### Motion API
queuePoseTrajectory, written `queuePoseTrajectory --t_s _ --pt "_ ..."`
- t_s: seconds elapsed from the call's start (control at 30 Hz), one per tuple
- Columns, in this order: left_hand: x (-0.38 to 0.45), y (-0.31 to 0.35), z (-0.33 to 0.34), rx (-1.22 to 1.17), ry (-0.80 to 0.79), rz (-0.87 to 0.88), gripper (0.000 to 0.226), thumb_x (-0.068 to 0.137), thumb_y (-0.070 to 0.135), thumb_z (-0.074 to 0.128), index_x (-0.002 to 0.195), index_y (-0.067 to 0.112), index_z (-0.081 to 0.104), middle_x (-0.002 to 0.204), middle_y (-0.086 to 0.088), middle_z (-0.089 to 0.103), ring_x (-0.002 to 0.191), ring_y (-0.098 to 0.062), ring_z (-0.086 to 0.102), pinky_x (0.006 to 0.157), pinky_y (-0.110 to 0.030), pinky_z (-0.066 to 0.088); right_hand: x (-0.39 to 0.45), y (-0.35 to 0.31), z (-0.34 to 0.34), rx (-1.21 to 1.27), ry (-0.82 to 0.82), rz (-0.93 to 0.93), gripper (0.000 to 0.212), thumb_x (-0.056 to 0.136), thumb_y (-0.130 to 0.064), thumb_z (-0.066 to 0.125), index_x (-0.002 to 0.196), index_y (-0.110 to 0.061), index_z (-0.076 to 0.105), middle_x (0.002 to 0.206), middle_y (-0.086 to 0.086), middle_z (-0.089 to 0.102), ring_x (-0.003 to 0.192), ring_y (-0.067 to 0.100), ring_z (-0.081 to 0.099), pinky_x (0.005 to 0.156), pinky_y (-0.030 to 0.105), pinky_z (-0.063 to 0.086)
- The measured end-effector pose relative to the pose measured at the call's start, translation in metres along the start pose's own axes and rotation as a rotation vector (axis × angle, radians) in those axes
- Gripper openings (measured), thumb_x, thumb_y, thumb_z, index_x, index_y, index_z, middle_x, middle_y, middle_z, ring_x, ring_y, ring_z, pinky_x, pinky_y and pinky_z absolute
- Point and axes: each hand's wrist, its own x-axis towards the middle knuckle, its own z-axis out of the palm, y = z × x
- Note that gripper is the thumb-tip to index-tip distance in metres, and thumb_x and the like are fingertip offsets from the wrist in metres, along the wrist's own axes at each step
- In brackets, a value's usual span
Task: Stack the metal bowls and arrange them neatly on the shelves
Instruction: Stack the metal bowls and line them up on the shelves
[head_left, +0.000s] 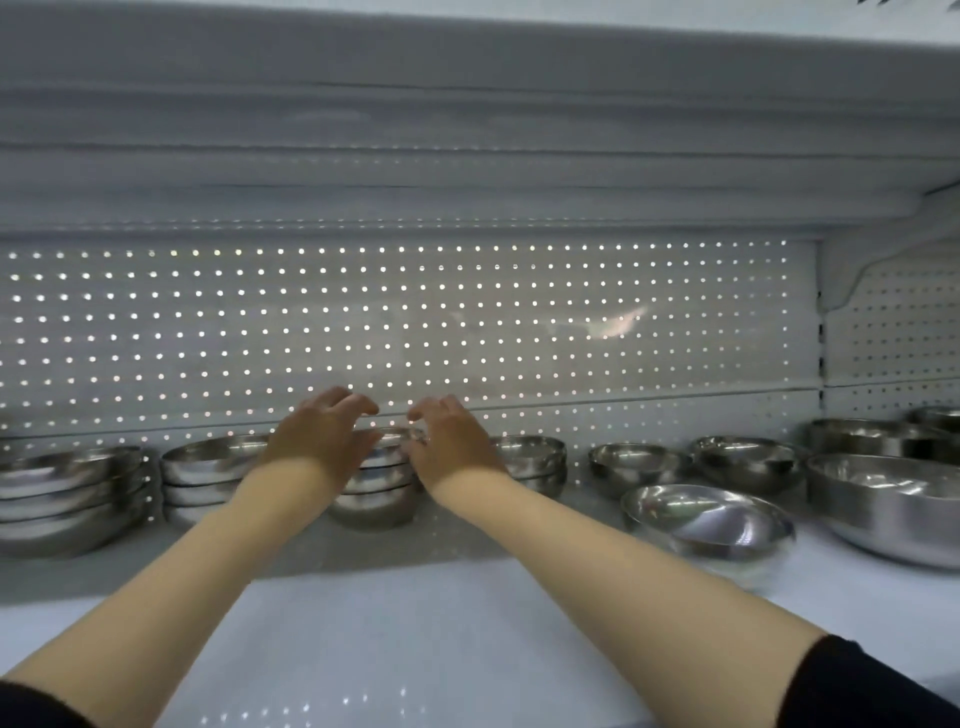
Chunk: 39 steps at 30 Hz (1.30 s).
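Bowl stack (375, 480), mid-shelf (467, 525), flanked by two hands.
Left hand (324, 434) and right hand (451, 435): each grip spread, fingers loosely arched over the rim, apparently steadying it.

Head view, single camera. Worn on the person's head, set in front of the white shelf (467, 639), facing the perforated back panel (415, 322) squarely and tilted slightly down. Close range: both forearms reach in from the bottom edge toward the panel. Wide-angle lens; the upper shelf's underside (467, 130) fills the top above the panel. No second view.
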Motion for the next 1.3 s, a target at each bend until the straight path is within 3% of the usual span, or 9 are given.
queuePoseTrajectory --t_s 0.13,0.27,0.4,0.53,0.6,0.67,0.83,1.2,1.3 --pt "-0.019 0.038 0.001 -0.037 0.048 0.12 0.029 0.089 0.013 0.054 0.117 0.016 0.06 0.119 -0.003 0.058 0.101 -0.028 0.058 0.081 -0.031 0.046 -0.022 0.007 -0.041 -0.018 0.007 -0.016 0.026 0.094 -0.022 0.053 0.12 -0.018 0.053 0.127 0.002 0.047 0.111 0.023 0.051 0.086 0.028 0.039" --pt "-0.02 0.084 0.009 -0.106 -0.059 0.16 0.036 0.084 0.007 0.049 0.118 0.019 0.058 0.118 -0.001 0.059 0.105 -0.024 0.057 0.084 -0.031 0.046 -0.054 0.023 -0.086 0.044 0.02 -0.029 0.024 0.091 -0.017 0.053 0.115 -0.021 0.054 0.121 -0.002 0.047 0.104 0.018 0.051 0.09 0.031 0.044" --pt "-0.019 0.124 0.022 -0.25 -0.28 0.246 0.029 0.081 0.012 0.057 0.105 0.025 0.064 0.095 0.007 0.066 0.09 -0.013 0.062 0.074 -0.02 0.047 -0.077 0.05 -0.132 -0.024 0.027 -0.039 0.016 0.089 -0.023 0.058 0.104 -0.022 0.062 0.101 -0.008 0.051 0.079 0.01 0.044 0.071 0.024 0.036" --pt "-0.025 0.15 0.036 -0.325 -0.568 0.316 0.034 0.078 0.025 0.064 0.109 0.038 0.06 0.079 0.018 0.056 0.07 0.004 0.052 0.064 -0.009 0.042 -0.099 0.079 -0.164 -0.131 -0.074 -0.006 0.011 0.089 -0.025 0.058 0.096 -0.022 0.066 0.089 -0.011 0.061 0.078 0.009 0.052 0.064 0.022 0.038" --pt "-0.026 0.159 0.044 -0.335 -0.638 0.335 0.035 0.081 0.029 0.066 0.114 0.039 0.06 0.076 0.021 0.053 0.067 0.01 0.051 0.063 -0.005 0.039 -0.108 0.089 -0.17 -0.158 -0.081 -0.011 0.011 0.089 -0.024 0.058 0.094 -0.022 0.068 0.083 -0.013 0.061 0.078 0.008 0.054 0.066 0.021 0.041" --pt "-0.027 0.166 0.051 -0.335 -0.673 0.353 0.035 0.082 0.033 0.067 0.116 0.038 0.06 0.076 0.023 0.054 0.068 0.013 0.05 0.063 -0.002 0.037 -0.113 0.097 -0.172 -0.171 -0.091 -0.029 0.012 0.089 -0.025 0.058 0.096 -0.022 0.068 0.092 -0.009 0.066 0.088 0.01 0.056 0.077 0.024 0.044" --pt "-0.029 0.171 0.059 -0.369 -0.669 0.329 0.028 0.079 0.034 0.07 0.106 0.028 0.067 0.069 0.023 0.055 0.063 0.018 0.05 0.061 0.001 0.037 -0.126 0.115 -0.174 -0.24 -0.11 -0.125 0.018 0.09 -0.034 0.054 0.098 -0.023 0.066 0.096 -0.01 0.065 0.096 0.008 0.045 0.077 0.022 0.038" --pt "-0.036 0.168 0.062 -0.403 -0.588 0.333 0.024 0.078 0.033 0.072 0.094 0.017 0.067 0.07 0.02 0.059 0.064 0.013 0.053 0.061 -0.002 0.039 -0.147 0.125 -0.188 -0.204 -0.157 -0.166 0.034 0.09 -0.044 0.052 0.067 -0.02 0.056 0.061 -0.012 0.047 0.078 0.007 0.038 0.066 0.024 0.031" --pt "-0.036 0.165 0.063 -0.398 -0.585 0.328 0.021 0.078 0.033 0.072 0.092 0.018 0.066 0.075 0.014 0.061 0.065 0.008 0.054 0.068 -0.013 0.046 -0.149 0.127 -0.187 -0.189 -0.155 -0.192 0.03 0.088 -0.044 0.055 0.074 -0.018 0.062 0.068 -0.011 0.053 0.081 0.006 0.04 0.07 0.023 0.036"
